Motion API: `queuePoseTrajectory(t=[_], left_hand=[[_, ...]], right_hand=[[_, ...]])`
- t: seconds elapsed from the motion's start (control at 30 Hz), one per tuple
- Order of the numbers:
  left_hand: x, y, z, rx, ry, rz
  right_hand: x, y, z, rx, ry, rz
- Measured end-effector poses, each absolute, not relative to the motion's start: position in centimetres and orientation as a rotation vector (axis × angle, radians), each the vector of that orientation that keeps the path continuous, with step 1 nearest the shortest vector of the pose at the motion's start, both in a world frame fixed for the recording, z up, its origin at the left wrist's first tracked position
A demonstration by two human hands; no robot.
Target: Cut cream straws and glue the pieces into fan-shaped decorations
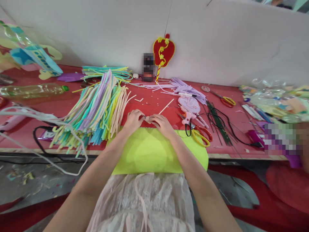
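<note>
Over the edge of a yellow-green sheet [147, 151], my left hand [133, 121] and my right hand [162, 123] come close together. Both have their fingers pinched on a small, pale peach pipe cleaner [147, 119], which is bent or coiled; its exact shape is partly hidden by the fingertips. A straight pale stem [167, 106] sticks out beyond my right hand, and I cannot tell whether it is joined to the held piece. To the left lies a large bundle of pastel pipe cleaners [96, 106], its peach strands [120, 108] nearest my left hand.
Scissors with orange and yellow handles [202, 137] lie right of my right hand, near a coiled lilac piece [189, 104] and dark green wires [218, 124]. A plastic bottle [33, 91] and white cable [70, 129] are left. A red fan-shaped ornament [166, 53] stands against the wall.
</note>
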State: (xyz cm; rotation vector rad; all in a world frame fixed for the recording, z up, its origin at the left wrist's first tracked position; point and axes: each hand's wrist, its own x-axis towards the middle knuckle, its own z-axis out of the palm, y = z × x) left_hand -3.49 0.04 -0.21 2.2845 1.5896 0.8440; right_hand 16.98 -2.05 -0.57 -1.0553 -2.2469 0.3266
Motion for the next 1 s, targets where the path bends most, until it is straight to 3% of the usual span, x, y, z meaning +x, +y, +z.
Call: queuePoseTrajectory(t=[1.0], left_hand=[[-3.04,-0.68,0.61,2.306,1.625,0.761]], right_hand=[[17.09,-2.12,-0.39,-1.056,-2.232,0.380]])
